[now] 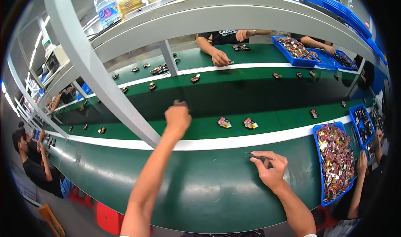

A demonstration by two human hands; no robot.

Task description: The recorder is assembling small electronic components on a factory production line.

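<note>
A long green conveyor belt (200, 195) curved across the whole frame, split by white strips into lanes, and a grey metal frame post (96, 74) slanted from the upper left down to the centre. At the right edge of the frame sat a blue tray (318, 170) heaped with small red and gold parts, with more blue trays (288, 57) of the same parts in the upper right. Other people worked around the belt: one in a black shirt across it at top centre, with a hand (220, 57) pressed on the far lane, and another seated at the lower left. The person's left hand (177, 116) was stretched out to the middle lane near the frame's centre, curled closed with its back to the camera; whether it held anything could not be told. The right hand (270, 167) rested on the near lane at lower right of centre, thumb and forefinger pinched on thin dark tweezers (255, 155) that pointed left. Two small red and gold parts (224, 122) lay on the middle lane, just right of the left hand and above the tweezers.
</note>
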